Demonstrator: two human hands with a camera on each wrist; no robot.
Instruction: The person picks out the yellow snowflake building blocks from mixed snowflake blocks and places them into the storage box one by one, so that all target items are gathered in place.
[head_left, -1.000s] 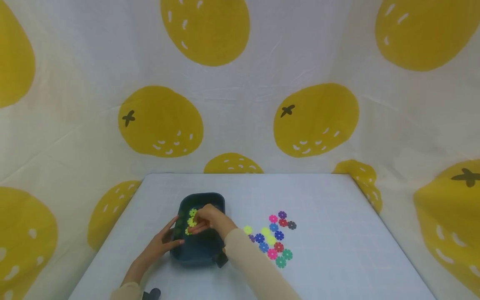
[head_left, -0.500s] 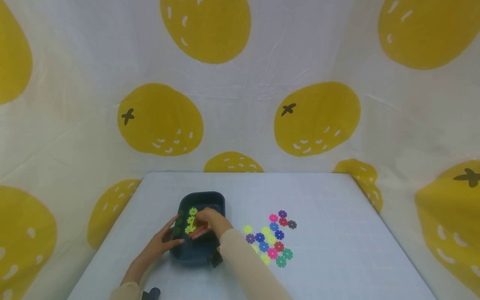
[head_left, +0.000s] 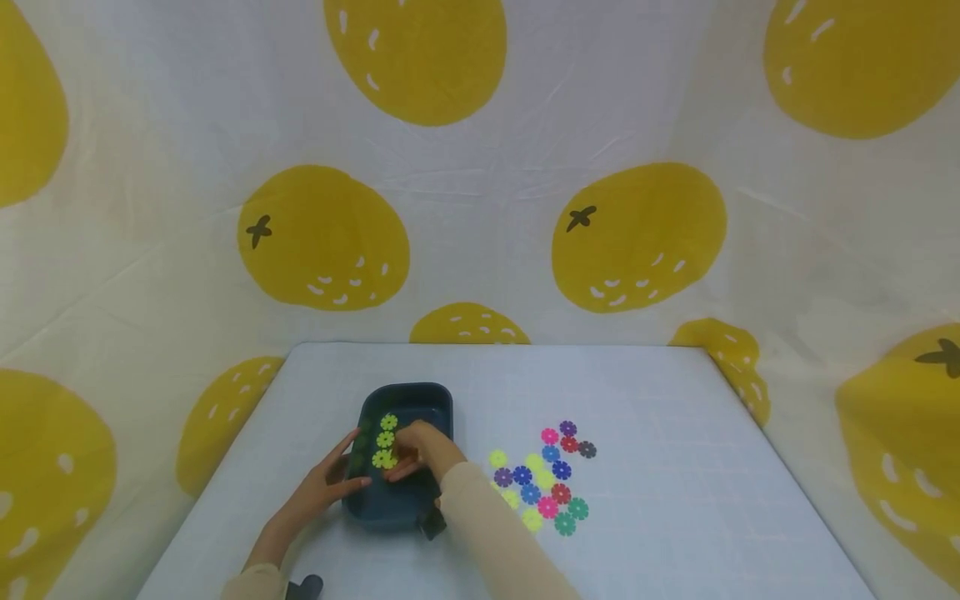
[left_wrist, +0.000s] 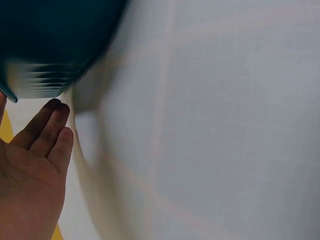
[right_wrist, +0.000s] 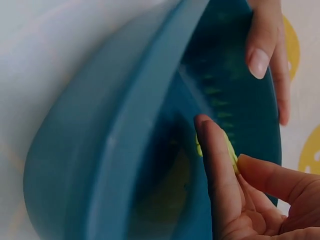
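Observation:
A dark teal tray (head_left: pixel 397 510) stands left of the table's middle, holding several yellow-green flower-shaped pieces (head_left: pixel 385 439) along its left part. My left hand (head_left: pixel 311 493) grips the tray's left side; in the right wrist view its thumb (right_wrist: pixel 259 62) lies over the rim. Straight fingers of my left hand (left_wrist: pixel 42 155) show beside the tray (left_wrist: pixel 55 35) in the left wrist view. Inside the tray my right hand (head_left: pixel 429 448) is low beside the pieces. In the right wrist view my right hand (right_wrist: pixel 255 195) pinches a yellow-green piece (right_wrist: pixel 231 150) between thumb and finger.
Right of the tray, flower-shaped pieces in yellow, pink (head_left: pixel 548 507), blue (head_left: pixel 531 494), purple, red, green (head_left: pixel 566 523) and dark grey (head_left: pixel 587 450) lie on the white table (head_left: pixel 675 500). A fruit-patterned cloth (head_left: pixel 480 250) hangs behind and at both sides.
My right hand and forearm have shifted slightly, uncovering yellow pieces on the table and showing more of those in the tray. My left hand stays on the tray.

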